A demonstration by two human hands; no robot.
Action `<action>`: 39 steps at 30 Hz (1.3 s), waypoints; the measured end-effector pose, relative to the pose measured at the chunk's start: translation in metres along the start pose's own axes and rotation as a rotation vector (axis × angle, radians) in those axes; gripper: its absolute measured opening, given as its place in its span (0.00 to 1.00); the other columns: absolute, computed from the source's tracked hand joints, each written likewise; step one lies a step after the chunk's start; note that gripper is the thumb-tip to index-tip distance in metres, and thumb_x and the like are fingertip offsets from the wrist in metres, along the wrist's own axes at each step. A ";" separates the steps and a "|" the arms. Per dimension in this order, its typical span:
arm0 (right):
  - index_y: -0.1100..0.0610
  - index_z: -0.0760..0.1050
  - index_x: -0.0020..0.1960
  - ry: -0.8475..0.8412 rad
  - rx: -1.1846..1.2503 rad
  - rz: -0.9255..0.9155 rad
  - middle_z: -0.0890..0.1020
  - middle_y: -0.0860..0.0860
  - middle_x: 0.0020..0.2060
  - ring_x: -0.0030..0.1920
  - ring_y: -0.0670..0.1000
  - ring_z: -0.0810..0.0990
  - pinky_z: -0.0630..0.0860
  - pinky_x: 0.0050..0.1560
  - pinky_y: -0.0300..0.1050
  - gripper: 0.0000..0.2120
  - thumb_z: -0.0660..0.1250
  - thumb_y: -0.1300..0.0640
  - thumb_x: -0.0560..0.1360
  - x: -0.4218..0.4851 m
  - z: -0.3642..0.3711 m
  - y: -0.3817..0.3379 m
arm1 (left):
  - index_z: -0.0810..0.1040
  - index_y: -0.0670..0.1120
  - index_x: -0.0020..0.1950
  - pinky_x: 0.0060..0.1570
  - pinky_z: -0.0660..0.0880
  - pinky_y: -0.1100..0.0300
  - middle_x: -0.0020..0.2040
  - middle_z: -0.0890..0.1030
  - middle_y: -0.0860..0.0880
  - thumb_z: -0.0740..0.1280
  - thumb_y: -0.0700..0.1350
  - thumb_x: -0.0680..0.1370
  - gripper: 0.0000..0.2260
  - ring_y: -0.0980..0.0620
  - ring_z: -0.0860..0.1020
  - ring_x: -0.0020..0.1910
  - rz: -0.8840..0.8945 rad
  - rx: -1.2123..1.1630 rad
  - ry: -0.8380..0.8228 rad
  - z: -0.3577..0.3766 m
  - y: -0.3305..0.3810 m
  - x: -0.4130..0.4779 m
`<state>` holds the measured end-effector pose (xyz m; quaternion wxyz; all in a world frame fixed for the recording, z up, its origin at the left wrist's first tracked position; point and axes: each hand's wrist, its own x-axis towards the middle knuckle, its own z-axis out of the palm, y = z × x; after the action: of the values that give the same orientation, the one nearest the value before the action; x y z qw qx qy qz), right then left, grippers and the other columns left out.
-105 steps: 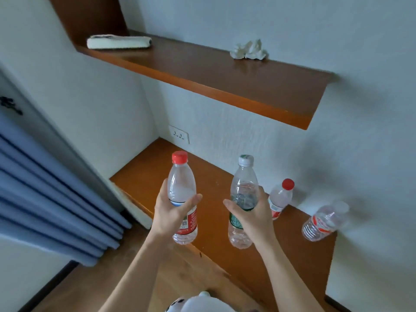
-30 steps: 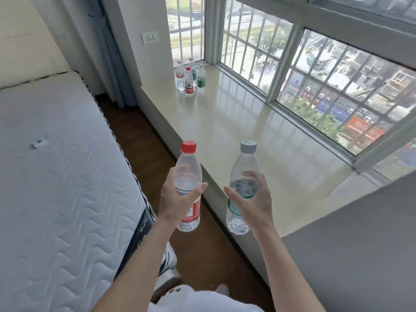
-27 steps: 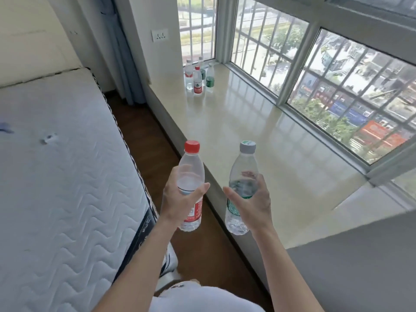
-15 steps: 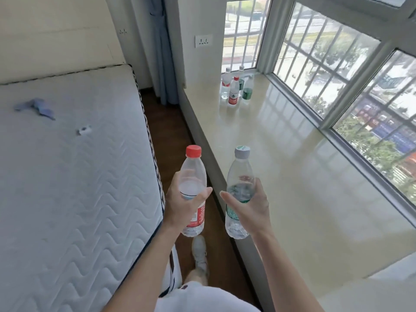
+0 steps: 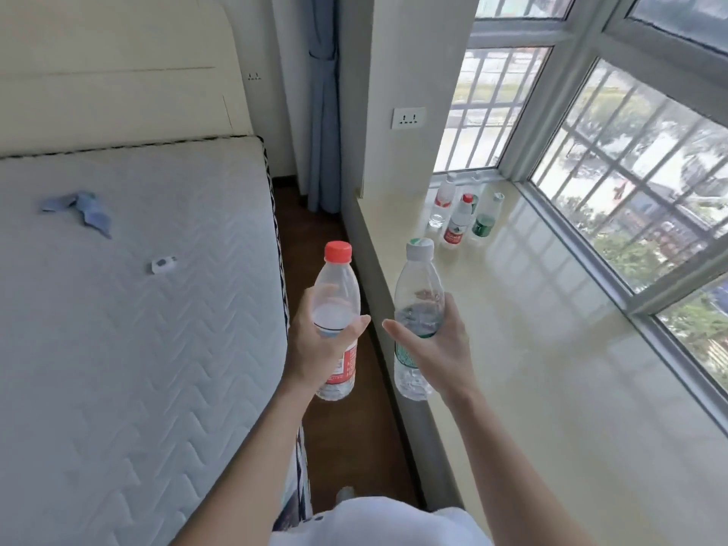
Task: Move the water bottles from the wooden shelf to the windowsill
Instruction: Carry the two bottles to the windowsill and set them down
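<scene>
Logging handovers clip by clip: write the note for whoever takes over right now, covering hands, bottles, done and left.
Left hand: shut on the red-capped bottle, upright.
Right hand: shut on the white-capped bottle, upright.
Both are in the air, beside the windowsill, neither set down.
Done: a cluster of bottles already stands at the sill's far end.
Left: set these two on the sill; the shelf is out of view.

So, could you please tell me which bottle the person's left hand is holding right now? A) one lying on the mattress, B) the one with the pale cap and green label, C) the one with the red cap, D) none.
C: the left hand grips the red-capped bottle upright, while the right hand holds the pale-capped, green-labelled bottle.
</scene>
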<state>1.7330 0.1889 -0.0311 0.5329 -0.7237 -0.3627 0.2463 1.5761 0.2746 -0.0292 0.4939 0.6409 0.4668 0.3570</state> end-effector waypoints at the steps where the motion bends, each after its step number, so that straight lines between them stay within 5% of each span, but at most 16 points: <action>1: 0.48 0.73 0.56 -0.012 0.004 -0.002 0.83 0.45 0.48 0.50 0.44 0.83 0.79 0.49 0.40 0.25 0.80 0.45 0.65 0.013 0.007 -0.002 | 0.68 0.64 0.54 0.38 0.68 0.79 0.51 0.73 0.65 0.77 0.49 0.71 0.22 0.76 0.72 0.50 0.003 -0.004 -0.001 -0.002 0.000 0.012; 11: 0.48 0.74 0.57 -0.066 0.009 -0.003 0.83 0.44 0.49 0.49 0.41 0.82 0.76 0.46 0.37 0.24 0.81 0.48 0.67 0.127 0.057 0.002 | 0.66 0.66 0.54 0.37 0.69 0.78 0.50 0.73 0.66 0.76 0.50 0.71 0.23 0.78 0.71 0.50 -0.034 0.034 0.047 -0.006 -0.011 0.121; 20: 0.48 0.72 0.62 -0.064 0.056 -0.011 0.82 0.46 0.53 0.54 0.46 0.82 0.81 0.54 0.47 0.31 0.78 0.39 0.64 0.271 0.083 0.016 | 0.66 0.66 0.57 0.44 0.66 0.75 0.52 0.73 0.66 0.75 0.57 0.68 0.24 0.67 0.74 0.53 -0.034 0.048 0.053 0.028 -0.013 0.265; 24: 0.49 0.73 0.62 -0.031 0.086 -0.014 0.83 0.47 0.52 0.53 0.47 0.83 0.82 0.52 0.47 0.31 0.80 0.41 0.64 0.349 0.080 0.010 | 0.67 0.67 0.55 0.44 0.68 0.71 0.51 0.75 0.64 0.77 0.50 0.70 0.24 0.71 0.74 0.52 0.010 0.049 0.010 0.053 0.000 0.343; 28: 0.51 0.73 0.61 0.036 0.069 -0.027 0.82 0.46 0.50 0.51 0.46 0.82 0.78 0.47 0.36 0.29 0.81 0.45 0.65 0.417 0.068 -0.004 | 0.68 0.66 0.56 0.48 0.72 0.67 0.52 0.76 0.62 0.77 0.49 0.70 0.24 0.70 0.75 0.52 0.043 0.011 -0.026 0.075 0.021 0.411; 32: 0.48 0.74 0.59 0.119 0.064 0.005 0.83 0.44 0.48 0.50 0.44 0.83 0.78 0.48 0.40 0.27 0.81 0.46 0.65 0.459 0.050 -0.005 | 0.71 0.65 0.56 0.52 0.76 0.59 0.51 0.79 0.62 0.77 0.58 0.65 0.24 0.63 0.77 0.53 0.069 -0.032 -0.108 0.102 0.033 0.457; 35: 0.45 0.73 0.55 0.179 0.052 0.038 0.83 0.43 0.47 0.49 0.44 0.83 0.79 0.50 0.47 0.24 0.81 0.45 0.64 0.480 0.039 0.001 | 0.72 0.63 0.57 0.51 0.74 0.61 0.51 0.77 0.67 0.78 0.59 0.64 0.26 0.66 0.76 0.55 0.083 -0.043 -0.186 0.124 0.038 0.486; 39: 0.46 0.73 0.57 0.286 0.032 0.113 0.83 0.42 0.48 0.48 0.38 0.81 0.78 0.51 0.43 0.26 0.81 0.46 0.65 0.500 0.025 0.014 | 0.71 0.71 0.53 0.52 0.72 0.64 0.51 0.76 0.70 0.76 0.62 0.63 0.22 0.68 0.75 0.55 0.106 -0.044 -0.306 0.156 0.043 0.521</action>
<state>2.0256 0.5954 -0.0369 0.5759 -0.7621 -0.2380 0.1760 1.8914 0.7203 -0.0295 0.5533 0.7006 0.3438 0.2911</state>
